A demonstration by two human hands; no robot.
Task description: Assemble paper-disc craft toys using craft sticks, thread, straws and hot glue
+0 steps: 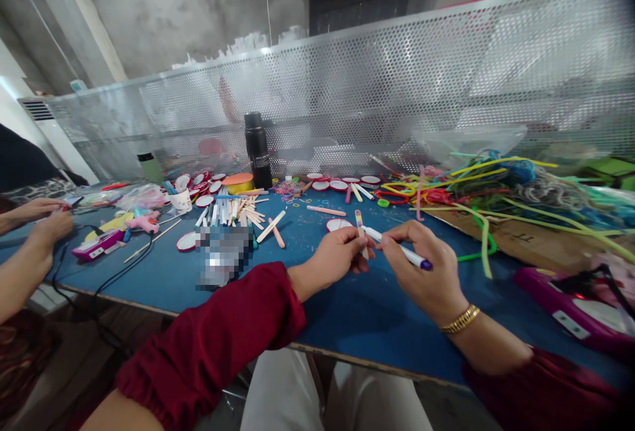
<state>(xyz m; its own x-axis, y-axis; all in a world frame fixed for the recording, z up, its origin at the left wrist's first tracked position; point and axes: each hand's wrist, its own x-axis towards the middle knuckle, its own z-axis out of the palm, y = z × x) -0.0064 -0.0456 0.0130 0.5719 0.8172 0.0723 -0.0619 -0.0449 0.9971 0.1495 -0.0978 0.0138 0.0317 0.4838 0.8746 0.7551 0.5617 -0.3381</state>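
Note:
Between the fingers of my left hand (337, 254) is a wooden craft stick (359, 219), held nearly upright with pinkish and yellow colouring on its upper part. My right hand (424, 262) grips a white marker (413, 256) with a purple end, its other end pointing at the stick. Both hands are close together above the blue table (342, 305). Just behind my left fingers lies a round white disc with a red rim (338, 225). A pink stick (326, 210) rests farther back.
Markers and craft sticks (243, 209) are heaped left of centre, near a black bottle (256, 150). Coloured pipe cleaners and yarn (496, 186) pile up at right, above a purple device (560, 302). At far left, a co-worker's hands (52, 219) are over the table beside a pink glue gun (143, 221).

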